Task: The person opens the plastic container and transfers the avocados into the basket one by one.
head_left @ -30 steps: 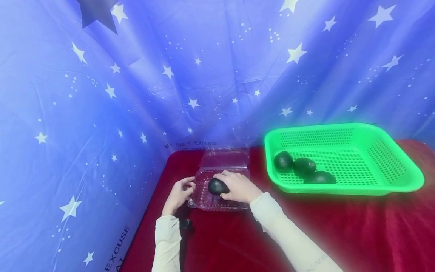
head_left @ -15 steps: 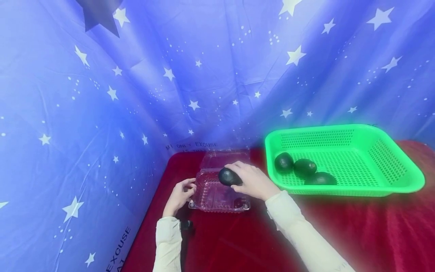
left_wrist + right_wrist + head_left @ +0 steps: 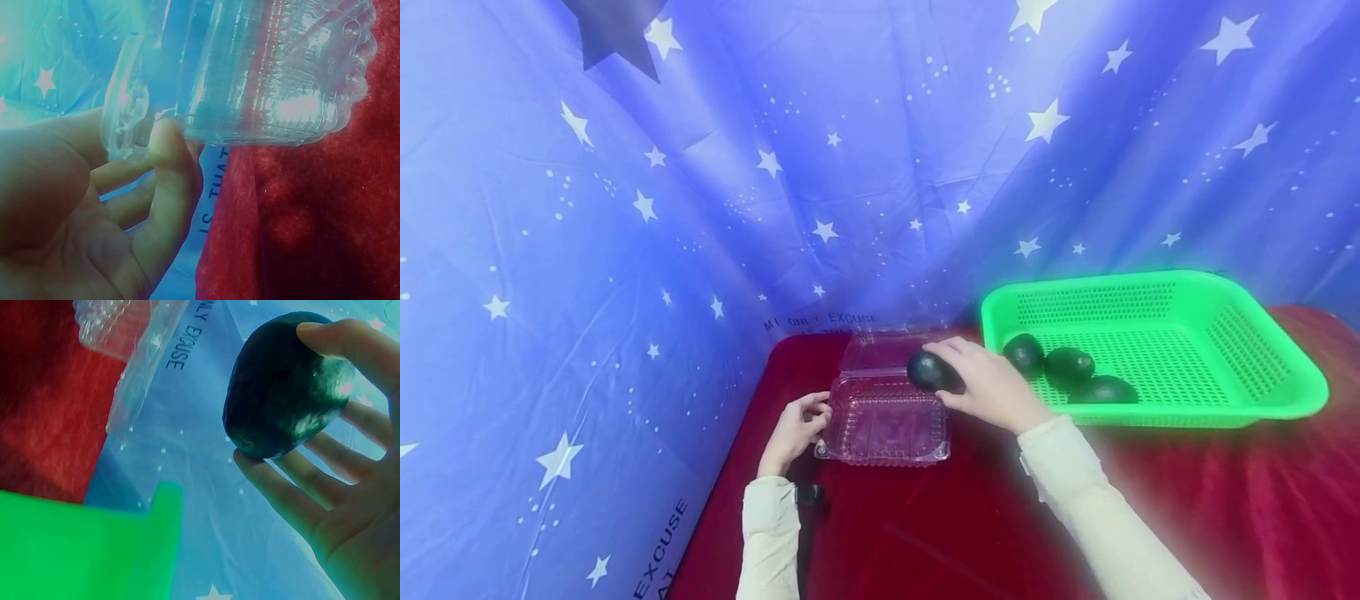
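A dark green avocado is in my right hand, gripped between thumb and fingers above the right back part of a clear plastic clamshell box. The right wrist view shows the same avocado off any surface. The box lies on the red cloth, its lid folded back, and no fruit shows inside it. At the box's left rim, my left hand pinches the plastic edge; up close the fingers meet at its clear flange.
A bright green perforated basket stands to the right, just past my right hand. Three avocados lie in its left end. A blue curtain with white stars hangs behind and to the left of the red-covered table.
My right hand has carried the avocado from over the middle of the box, rightward and away from me toward the basket. My left hand has stayed at the box's rim.
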Action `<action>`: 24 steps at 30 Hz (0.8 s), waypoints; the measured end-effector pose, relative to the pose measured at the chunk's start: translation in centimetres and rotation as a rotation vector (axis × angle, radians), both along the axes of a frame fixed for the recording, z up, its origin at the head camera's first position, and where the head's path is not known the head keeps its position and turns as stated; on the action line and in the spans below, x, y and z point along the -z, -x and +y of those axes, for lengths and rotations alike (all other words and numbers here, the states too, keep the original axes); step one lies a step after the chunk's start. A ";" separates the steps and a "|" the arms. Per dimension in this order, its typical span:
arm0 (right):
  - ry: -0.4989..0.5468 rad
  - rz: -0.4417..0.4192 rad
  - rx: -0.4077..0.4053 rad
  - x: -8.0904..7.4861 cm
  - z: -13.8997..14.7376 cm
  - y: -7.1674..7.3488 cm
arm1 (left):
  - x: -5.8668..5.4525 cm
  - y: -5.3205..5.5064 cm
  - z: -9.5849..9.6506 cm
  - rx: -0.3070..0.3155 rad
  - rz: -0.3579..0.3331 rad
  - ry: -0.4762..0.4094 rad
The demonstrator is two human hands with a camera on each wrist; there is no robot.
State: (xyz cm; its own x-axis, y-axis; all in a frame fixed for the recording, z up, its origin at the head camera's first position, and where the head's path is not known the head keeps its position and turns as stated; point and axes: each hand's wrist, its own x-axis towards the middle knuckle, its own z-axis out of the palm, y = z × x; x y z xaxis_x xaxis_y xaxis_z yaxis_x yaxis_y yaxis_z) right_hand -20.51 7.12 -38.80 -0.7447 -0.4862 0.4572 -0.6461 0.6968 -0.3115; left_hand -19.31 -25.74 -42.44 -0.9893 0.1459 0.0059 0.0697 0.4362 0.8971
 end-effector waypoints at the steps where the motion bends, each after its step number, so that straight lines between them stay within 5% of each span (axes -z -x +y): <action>1: -0.001 0.006 0.005 0.0 0.3 0.0 | -0.1 0.0 0.0 -0.003 -0.009 -0.001; 14: 0.026 0.062 0.032 -0.1 2.7 -0.6 | 0.4 0.0 0.2 -0.024 -0.005 -0.019; 24: 0.025 0.002 0.100 -0.4 5.1 -1.1 | 0.9 0.5 -0.1 -0.033 -0.016 -0.020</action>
State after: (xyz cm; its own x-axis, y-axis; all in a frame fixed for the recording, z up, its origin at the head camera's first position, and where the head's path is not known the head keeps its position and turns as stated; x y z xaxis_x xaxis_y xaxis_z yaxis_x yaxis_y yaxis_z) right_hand -19.38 12.24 -38.38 -0.7878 -0.3981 0.4699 -0.5746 0.7496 -0.3283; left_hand -19.78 -25.79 -43.29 -0.9935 0.1133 -0.0071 0.0414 0.4197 0.9067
